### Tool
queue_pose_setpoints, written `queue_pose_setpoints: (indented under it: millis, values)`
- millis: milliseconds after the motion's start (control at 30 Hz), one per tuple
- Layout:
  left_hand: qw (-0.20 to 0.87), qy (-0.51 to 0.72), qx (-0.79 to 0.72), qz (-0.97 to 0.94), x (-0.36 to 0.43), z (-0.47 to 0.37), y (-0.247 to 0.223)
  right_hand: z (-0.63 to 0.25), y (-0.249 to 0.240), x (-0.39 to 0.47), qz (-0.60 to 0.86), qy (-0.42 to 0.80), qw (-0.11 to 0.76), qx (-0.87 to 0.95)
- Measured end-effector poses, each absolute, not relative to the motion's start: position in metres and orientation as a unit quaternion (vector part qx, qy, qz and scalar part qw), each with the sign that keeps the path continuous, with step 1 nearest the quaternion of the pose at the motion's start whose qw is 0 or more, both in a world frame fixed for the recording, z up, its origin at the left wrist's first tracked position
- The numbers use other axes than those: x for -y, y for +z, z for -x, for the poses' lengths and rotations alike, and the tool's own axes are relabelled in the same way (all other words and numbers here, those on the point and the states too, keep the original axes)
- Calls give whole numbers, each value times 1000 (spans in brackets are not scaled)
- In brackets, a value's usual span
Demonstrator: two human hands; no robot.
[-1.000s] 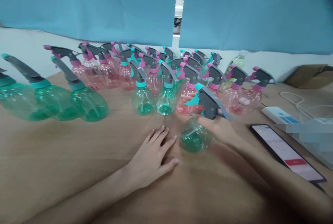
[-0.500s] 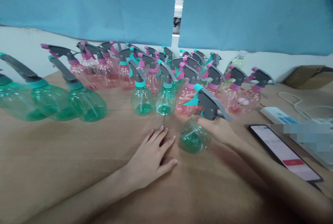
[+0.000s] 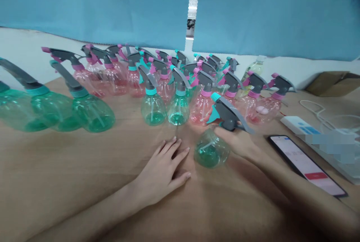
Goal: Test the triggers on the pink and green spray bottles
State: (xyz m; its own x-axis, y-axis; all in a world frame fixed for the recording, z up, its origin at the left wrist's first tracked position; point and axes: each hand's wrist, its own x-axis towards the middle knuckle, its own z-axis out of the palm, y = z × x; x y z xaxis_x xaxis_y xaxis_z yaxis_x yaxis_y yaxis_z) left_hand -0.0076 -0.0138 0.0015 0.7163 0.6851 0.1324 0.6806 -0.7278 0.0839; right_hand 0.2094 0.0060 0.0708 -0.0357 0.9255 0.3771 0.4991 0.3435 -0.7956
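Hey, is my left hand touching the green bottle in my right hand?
Apart. The head view shows a narrow strip of table between the left hand and the green bottle.

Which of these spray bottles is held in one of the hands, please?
The green spray bottle just right of the left hand: the right hand grips it near the neck, while no hand holds any of the others.

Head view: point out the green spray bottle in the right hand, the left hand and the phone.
Green spray bottle (image 3: 210, 153): head view, on its see-through body.
Left hand (image 3: 161, 170): head view, on the back of the hand.
Phone (image 3: 307, 164): head view, on its lit screen.
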Motion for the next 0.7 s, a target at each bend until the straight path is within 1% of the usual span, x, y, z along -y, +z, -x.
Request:
queue_pose_setpoints:
  millis: [100, 167, 367, 533, 700]
  values:
    - [14, 77, -371, -925, 13, 8, 1, -211, 72, -4, 533, 278, 444, 664]
    - [17, 76, -373, -925, 14, 7, 2, -212, 72, -5, 541, 288, 431, 662]
    - [21, 73, -373, -925, 15, 7, 3, -213, 68, -9, 520, 262, 465, 667]
    - [21, 84, -372, -924, 14, 8, 1, -215, 65, -10, 505, 239, 456, 692]
    - [22, 84, -373, -924, 14, 8, 0, -215, 65, -9, 509, 254, 442, 694]
